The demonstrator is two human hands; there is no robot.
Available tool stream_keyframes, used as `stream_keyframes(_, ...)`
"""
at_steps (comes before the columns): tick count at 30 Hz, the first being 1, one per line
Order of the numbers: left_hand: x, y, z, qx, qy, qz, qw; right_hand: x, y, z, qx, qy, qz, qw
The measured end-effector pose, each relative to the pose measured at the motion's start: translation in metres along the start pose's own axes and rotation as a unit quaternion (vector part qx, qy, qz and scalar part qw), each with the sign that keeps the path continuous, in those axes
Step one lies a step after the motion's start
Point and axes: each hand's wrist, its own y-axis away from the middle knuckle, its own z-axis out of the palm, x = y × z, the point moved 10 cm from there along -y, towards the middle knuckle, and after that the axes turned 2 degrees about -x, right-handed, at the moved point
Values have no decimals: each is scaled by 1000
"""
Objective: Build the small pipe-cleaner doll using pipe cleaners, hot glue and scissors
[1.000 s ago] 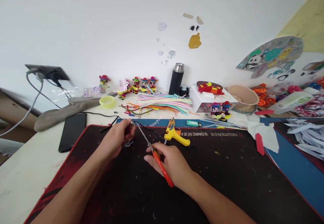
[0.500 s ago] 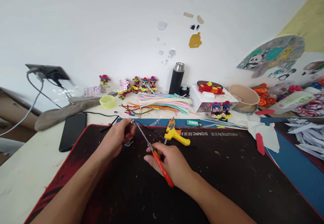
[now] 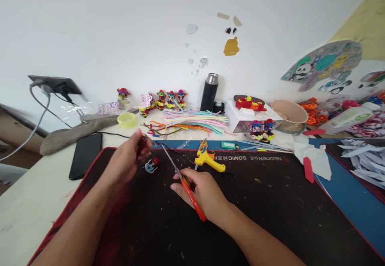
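Red-handled scissors (image 3: 193, 200) rest in my right hand (image 3: 206, 190), blades closed and pointing up and left. My left hand (image 3: 128, 156) is closed around a small dark red object (image 3: 142, 141), mostly hidden by the fingers. Just right of it, a small red and blue figure piece (image 3: 152, 165) lies on the black mat (image 3: 258, 226). Beyond my right hand is a yellow glue gun (image 3: 212, 161) with a patterned nozzle end. A thin black cord runs behind the scissor tips.
Pastel pipe cleaners (image 3: 195, 120), a black thermos (image 3: 209, 93) and a white box (image 3: 240, 119) stand along the wall, with small colourful figures on both sides. A phone (image 3: 86, 156) and yellow-green bowl (image 3: 126, 119) are at left. White strips (image 3: 365, 160) lie at right.
My left hand has moved left, away from the scissor tips, uncovering the red and blue piece on the mat. My right hand and the scissors have barely moved.
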Motion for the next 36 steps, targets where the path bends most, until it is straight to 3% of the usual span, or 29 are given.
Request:
stream_keyframes(2,10,-1,-28,67,1,26,997,-1,-1,-2,5,-17,2,1000)
stream_keyframes(4,19,-1,-48,93,-20,43,994,-1,-1,-3,9,-35,5,999)
stream_keyframes(7,35,0,-67,118,-234,77,962,2,-1,-4,11,-59,15,998)
stream_keyframes(11,28,-8,-65,79,-419,70,902,4,-1,-3,9,-65,17,998)
stream_keyframes(14,15,-17,-60,50,-443,68,893,2,-1,-4,13,-57,10,998)
stream_keyframes(19,5,-24,-57,50,-456,90,884,0,-1,-3,6,-47,14,999)
stream_keyframes(26,-4,-26,-46,44,-523,131,841,-3,0,-3,3,-36,7,999)
stream_keyframes(30,18,-18,-46,95,-475,159,860,0,-1,-3,6,-25,8,1000)
stream_keyframes(34,25,-9,-38,72,-321,114,937,3,-2,-2,6,-21,8,1000)
stream_keyframes(36,26,-5,-29,47,-250,106,961,3,-2,-1,4,-21,9,1000)
